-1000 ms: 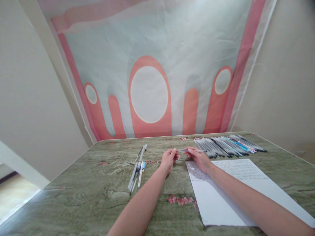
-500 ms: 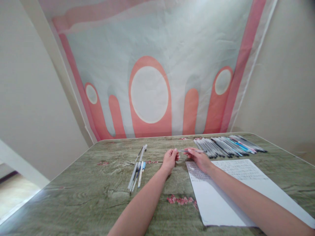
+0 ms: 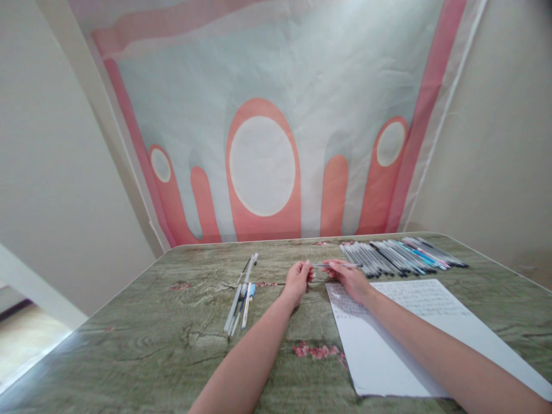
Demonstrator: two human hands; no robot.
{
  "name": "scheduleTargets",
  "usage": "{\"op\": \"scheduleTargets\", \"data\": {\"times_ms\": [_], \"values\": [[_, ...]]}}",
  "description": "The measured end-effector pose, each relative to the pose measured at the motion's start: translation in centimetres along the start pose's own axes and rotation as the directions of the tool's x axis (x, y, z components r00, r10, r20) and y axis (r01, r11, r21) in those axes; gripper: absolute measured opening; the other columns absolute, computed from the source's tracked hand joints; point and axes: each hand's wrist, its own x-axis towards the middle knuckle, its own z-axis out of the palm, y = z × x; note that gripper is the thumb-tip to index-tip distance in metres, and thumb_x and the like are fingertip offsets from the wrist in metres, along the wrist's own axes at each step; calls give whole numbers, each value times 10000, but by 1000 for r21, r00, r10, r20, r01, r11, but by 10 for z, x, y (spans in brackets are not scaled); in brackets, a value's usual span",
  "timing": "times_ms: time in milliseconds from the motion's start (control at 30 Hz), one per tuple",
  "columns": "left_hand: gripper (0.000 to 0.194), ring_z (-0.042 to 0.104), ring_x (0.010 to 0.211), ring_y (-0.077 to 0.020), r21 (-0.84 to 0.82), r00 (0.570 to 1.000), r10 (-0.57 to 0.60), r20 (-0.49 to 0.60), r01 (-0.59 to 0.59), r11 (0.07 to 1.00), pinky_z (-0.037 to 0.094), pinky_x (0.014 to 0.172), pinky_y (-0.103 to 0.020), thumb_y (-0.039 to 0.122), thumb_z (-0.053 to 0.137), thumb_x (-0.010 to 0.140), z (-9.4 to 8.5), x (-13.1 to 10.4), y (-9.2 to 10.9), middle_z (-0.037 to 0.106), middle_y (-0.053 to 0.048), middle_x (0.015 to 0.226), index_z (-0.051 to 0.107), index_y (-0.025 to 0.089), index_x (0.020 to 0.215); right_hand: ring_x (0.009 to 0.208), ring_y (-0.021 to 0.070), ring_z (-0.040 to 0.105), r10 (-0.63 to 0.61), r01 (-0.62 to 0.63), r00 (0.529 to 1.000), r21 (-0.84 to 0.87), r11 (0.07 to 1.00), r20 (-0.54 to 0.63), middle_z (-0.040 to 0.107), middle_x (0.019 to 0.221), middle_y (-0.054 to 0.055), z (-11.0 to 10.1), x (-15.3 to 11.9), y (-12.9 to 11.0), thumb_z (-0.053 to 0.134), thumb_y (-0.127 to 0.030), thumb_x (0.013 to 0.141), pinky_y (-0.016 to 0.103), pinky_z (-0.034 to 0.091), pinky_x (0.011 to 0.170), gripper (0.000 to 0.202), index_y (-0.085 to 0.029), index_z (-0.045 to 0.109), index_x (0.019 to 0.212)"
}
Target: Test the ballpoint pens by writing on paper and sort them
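Note:
A slim clear pen (image 3: 319, 265) lies roughly level between my two hands, above the table. My right hand (image 3: 347, 280) is closed in a pinch around its middle, and the darker end sticks out to the right. At the pen's left end, my left hand (image 3: 298, 280) is closed, thumb against the curled fingers. Its fingertips hide that end, so I cannot tell whether a cap is there. Below my right wrist is a white sheet of paper (image 3: 397, 345) with lines of handwriting across its top part.
A long row of pens (image 3: 388, 257), mostly clear with dark ends and some blue or pink, lies at the back right. Left of my hands is a small group of pens and loose parts (image 3: 241, 305). The wood-patterned table (image 3: 150, 345) meets a patterned backdrop (image 3: 267, 224) behind.

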Motion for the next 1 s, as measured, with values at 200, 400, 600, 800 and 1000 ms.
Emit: {"op": "scheduleTargets", "data": {"times_ms": [200, 400, 600, 800, 1000], "values": [[374, 449, 482, -69, 1, 1000, 9, 8, -9, 1000, 346, 498, -199, 517, 533, 677, 0, -1, 1, 495, 35, 554, 495, 146, 684, 668, 129, 522, -2, 2, 1000, -1, 1000, 8, 662, 762, 37, 0, 0, 0, 656, -369, 648, 270, 389, 644, 260, -179, 674, 824], [357, 451, 487, -68, -8, 1000, 16, 18, -16, 1000, 349, 504, -199, 500, 537, 686, 0, -1, 0, 496, 34, 557, 488, 147, 682, 658, 124, 510, 2, -2, 1000, -11, 1000, 10, 659, 760, 36, 0, 0, 0, 654, -369, 654, 261, 380, 640, 256, -178, 673, 824], [368, 449, 488, -67, 10, 1000, 14, 16, -15, 1000, 350, 503, -196, 510, 532, 685, -1, 0, -1, 499, 30, 563, 484, 145, 684, 654, 124, 501, 1, -1, 1000, -26, 1000, 6, 656, 755, 37, -1, 0, 1, 653, -374, 656, 259, 376, 640, 271, -174, 669, 838], [367, 452, 486, -68, 25, 1000, 4, 3, -4, 1000, 353, 499, -197, 511, 538, 675, -1, 0, -1, 504, 28, 562, 484, 148, 674, 641, 124, 489, -12, 13, 1000, -56, 998, 11, 650, 746, 34, -3, 1, 4, 641, -389, 664, 262, 373, 632, 284, -175, 664, 851], [331, 454, 486, -71, 55, 1000, 28, -7, -27, 998, 360, 500, -198, 472, 542, 684, 0, -1, 2, 503, 27, 555, 483, 148, 654, 647, 132, 496, -29, 29, 1000, -106, 994, 1, 649, 754, 35, -3, 1, 4, 633, -425, 658, 278, 380, 649, 314, -178, 658, 849]]}}
